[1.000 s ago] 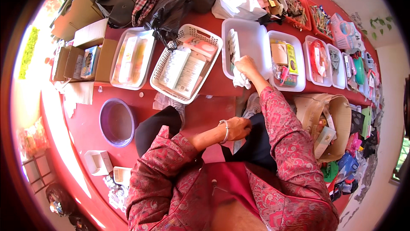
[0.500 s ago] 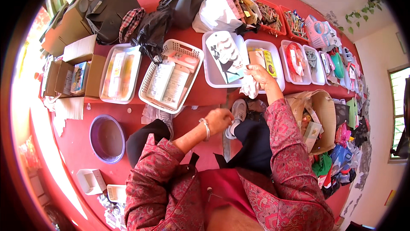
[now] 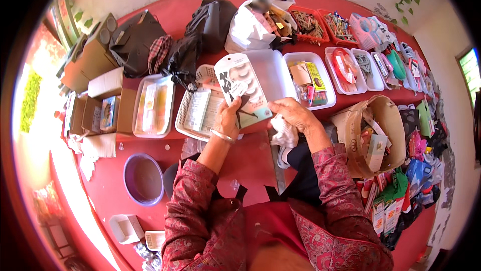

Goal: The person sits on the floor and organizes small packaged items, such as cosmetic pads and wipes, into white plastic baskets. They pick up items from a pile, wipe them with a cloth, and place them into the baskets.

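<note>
A flat white pack of false eyelashes (image 3: pixel 253 77), with a black figure printed on it, is lifted in front of me and tilted. My left hand (image 3: pixel 228 118) is closed on its lower left edge, thumb on the front. A crumpled white cloth (image 3: pixel 284 133) hangs bunched beneath my right hand (image 3: pixel 297 115), whose fingers are closed around it. The fingertips of that hand meet the pack's lower right edge. Just behind the pack is a pale plastic tray (image 3: pixel 293 91). The pack covers part of a white perforated basket (image 3: pixel 180 116) holding boxes and printed sheets.
A row of trays runs right, including one with small packets (image 3: pixel 313 103). Nearby stands an open cardboard box (image 3: pixel 345 140). Red baskets of pens (image 3: pixel 309 24) and dark bags (image 3: pixel 213 20) are farther back. A purple basin (image 3: pixel 131 170) sits at the left.
The eyelash pack has come out of the pale tray and toward me. My left hand has reached forward and taken hold of it. My right hand, still with the cloth, has moved nearer.
</note>
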Available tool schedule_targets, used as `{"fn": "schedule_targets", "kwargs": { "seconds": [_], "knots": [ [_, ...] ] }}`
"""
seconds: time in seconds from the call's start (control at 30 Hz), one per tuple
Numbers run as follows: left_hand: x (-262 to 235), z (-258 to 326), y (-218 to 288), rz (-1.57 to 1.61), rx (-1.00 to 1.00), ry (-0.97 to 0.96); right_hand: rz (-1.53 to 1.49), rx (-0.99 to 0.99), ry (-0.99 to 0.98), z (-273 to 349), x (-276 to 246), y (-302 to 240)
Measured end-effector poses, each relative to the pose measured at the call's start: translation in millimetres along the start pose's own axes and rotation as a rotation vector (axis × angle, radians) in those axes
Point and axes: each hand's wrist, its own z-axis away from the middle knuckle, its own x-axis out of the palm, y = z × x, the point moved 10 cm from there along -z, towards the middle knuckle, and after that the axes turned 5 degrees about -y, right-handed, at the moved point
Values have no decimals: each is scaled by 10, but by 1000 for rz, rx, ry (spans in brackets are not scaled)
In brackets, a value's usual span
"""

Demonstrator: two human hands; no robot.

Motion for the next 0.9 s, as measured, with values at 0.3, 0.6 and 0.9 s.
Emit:
{"fn": "schedule_targets", "kwargs": {
  "seconds": [0.3, 0.6, 0.9],
  "knots": [
    [405, 141, -214, -450, 90, -251, 723, -1089, 452, 636, 552, -1246],
    [602, 447, -597, -256, -289, -329, 657, -693, 1237, 522, -1249, -955],
    [453, 403, -623, -211, -309, -282, 327, -988, 798, 625, -619, -1221]
  ]
}}
